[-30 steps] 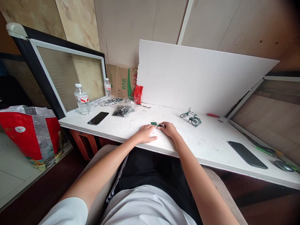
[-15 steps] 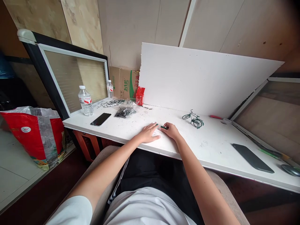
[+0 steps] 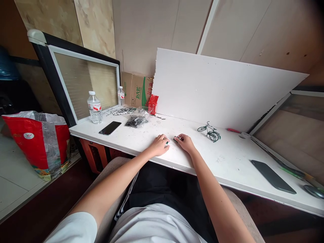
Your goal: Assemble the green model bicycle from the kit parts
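Near the front edge of the white table (image 3: 141, 138), my left hand (image 3: 160, 145) is curled with a small green piece (image 3: 167, 143) pinched at its fingertips. Just to its right, my right hand (image 3: 185, 141) grips a small dark green part (image 3: 176, 138) between thumb and fingers, low over the tabletop. Both pieces are too small and too covered to name. A small gap separates the hands. Beyond my right hand a dark green model bicycle (image 3: 214, 135) stands on the table.
Left on the table are a water bottle (image 3: 95, 109), a phone (image 3: 110, 128), a plastic bag of dark parts (image 3: 135, 121) and black part frames (image 3: 124, 110). A red box (image 3: 153, 104) stands behind. To the right lies a dark flat slab (image 3: 273, 176) near a mouse (image 3: 314, 191).
My left fingers have gone from stretched and lying flat to curled round the small green piece. My right hand has stayed almost in place. The view has shifted slightly.
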`<state>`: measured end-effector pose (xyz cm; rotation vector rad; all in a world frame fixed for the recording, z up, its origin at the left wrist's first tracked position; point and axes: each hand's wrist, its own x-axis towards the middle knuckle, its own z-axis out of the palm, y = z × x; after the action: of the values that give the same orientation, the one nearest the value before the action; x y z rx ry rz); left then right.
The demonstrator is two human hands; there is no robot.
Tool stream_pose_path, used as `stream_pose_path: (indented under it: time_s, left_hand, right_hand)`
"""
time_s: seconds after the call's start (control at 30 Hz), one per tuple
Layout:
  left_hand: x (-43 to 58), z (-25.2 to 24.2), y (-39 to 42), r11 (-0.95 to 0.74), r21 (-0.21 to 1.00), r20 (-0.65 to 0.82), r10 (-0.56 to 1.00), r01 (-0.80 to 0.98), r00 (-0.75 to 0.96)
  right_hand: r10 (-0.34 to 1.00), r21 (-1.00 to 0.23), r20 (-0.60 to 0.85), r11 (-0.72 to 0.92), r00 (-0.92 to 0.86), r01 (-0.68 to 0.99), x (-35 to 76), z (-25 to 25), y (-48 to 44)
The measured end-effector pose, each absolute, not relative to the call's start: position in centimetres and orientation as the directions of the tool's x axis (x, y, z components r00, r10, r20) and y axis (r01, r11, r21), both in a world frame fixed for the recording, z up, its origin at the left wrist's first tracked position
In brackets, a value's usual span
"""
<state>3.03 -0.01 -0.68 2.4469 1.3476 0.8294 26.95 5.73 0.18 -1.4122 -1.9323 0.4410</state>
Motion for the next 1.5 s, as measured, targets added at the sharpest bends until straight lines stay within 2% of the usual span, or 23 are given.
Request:
stream_pose_path:
  time_s: [0.23,0.63,0.7,0.83,0.9,1.17,1.5]
  left_hand:
    - [2.9,-1.4,0.6,-0.555,0.53,0.364,0.832,0.641,0.419]
    - [3.1,-1.5,0.1,-0.559,0.57,0.422,0.828,0.602,0.369]
    - [3.0,-1.8,0.5,-0.557,0.634,0.438,0.83,0.536,0.345]
    - [2.6,-2.2,1.6,-0.473,0.836,0.434,0.88,0.277,0.194]
    - [2.4,-2.1,2.2,-0.434,0.883,0.412,0.899,0.181,0.148]
    - [2.5,-1.8,2.6,-0.375,0.927,0.372,0.91,-0.017,0.185]
    - [2.4,-1.9,2.6,-0.243,0.958,0.273,0.936,-0.154,0.221]
  right_hand:
    - [0.917,-0.675,0.35,0.39,-0.193,0.627,26.7,0.3,5.5]
    - [0.914,-0.785,0.347,0.405,-0.21,0.469,26.3,0.7,5.4]
    - [0.914,-0.805,0.331,0.404,-0.236,0.434,26.2,1.0,5.2]
    - [0.91,-0.839,0.288,0.39,-0.297,0.379,26.1,1.4,4.7]
    - [0.908,-0.854,0.264,0.378,-0.326,0.359,26.0,1.6,4.3]
    - [0.896,-0.886,0.202,0.339,-0.395,0.317,25.4,1.7,3.7]
    - [0.903,-0.863,0.226,0.36,-0.366,0.353,24.8,1.3,3.6]
